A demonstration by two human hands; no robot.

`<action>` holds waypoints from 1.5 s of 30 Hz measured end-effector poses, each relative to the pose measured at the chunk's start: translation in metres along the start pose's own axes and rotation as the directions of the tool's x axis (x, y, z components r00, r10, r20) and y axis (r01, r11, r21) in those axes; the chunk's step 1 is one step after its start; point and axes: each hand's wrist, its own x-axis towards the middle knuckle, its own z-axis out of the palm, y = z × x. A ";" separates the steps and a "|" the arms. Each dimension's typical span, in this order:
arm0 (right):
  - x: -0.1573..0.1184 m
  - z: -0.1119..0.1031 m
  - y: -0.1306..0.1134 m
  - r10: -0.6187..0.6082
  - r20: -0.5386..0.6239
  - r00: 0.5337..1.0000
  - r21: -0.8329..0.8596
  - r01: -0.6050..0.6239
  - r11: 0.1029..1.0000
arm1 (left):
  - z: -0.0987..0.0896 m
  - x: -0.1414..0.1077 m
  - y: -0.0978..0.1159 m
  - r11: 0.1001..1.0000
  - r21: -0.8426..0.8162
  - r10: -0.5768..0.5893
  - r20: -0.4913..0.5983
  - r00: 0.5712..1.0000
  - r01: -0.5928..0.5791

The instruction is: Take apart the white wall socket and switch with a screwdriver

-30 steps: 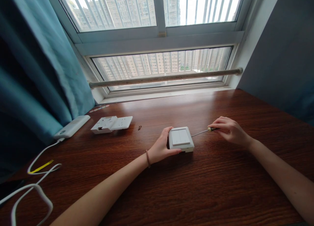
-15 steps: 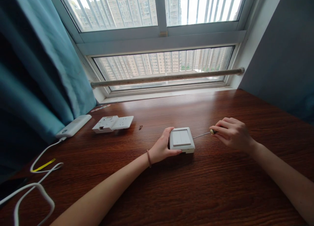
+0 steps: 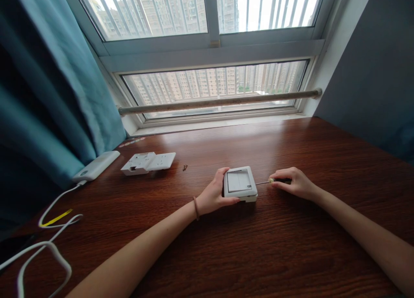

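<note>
A square white switch box lies on the brown wooden table. My left hand grips its left side, fingers at the back corner and thumb along the front edge. The box's frame sits raised around the middle panel, with a dark gap showing along the edges. My right hand is closed on the handle of a screwdriver, whose thin shaft reaches the right side of the box. The tip is hidden at the box's edge.
Left of the box lie two small screws and an opened white socket. Further left are a white power strip, its white cable and a yellow strip. A blue curtain hangs beside the window.
My right hand has moved left and slightly nearer me with the screwdriver, now held lower. The frame of the box has lifted around the middle panel. My left hand stays in place.
</note>
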 end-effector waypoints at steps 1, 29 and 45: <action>0.000 0.000 -0.002 -0.006 -0.003 1.000 -0.004 0.006 1.000 | 0.000 0.000 0.000 1.000 -0.002 0.002 -0.001 1.000 -0.002; -0.009 0.044 -0.082 0.238 -0.303 0.923 0.289 -0.149 0.946 | 0.025 -0.018 0.029 0.799 0.536 0.430 -0.193 0.882 -0.273; 0.000 -0.019 0.050 0.533 -0.434 0.726 -0.278 -0.671 0.688 | 0.005 -0.003 0.006 0.992 0.125 0.027 -0.148 0.989 -0.008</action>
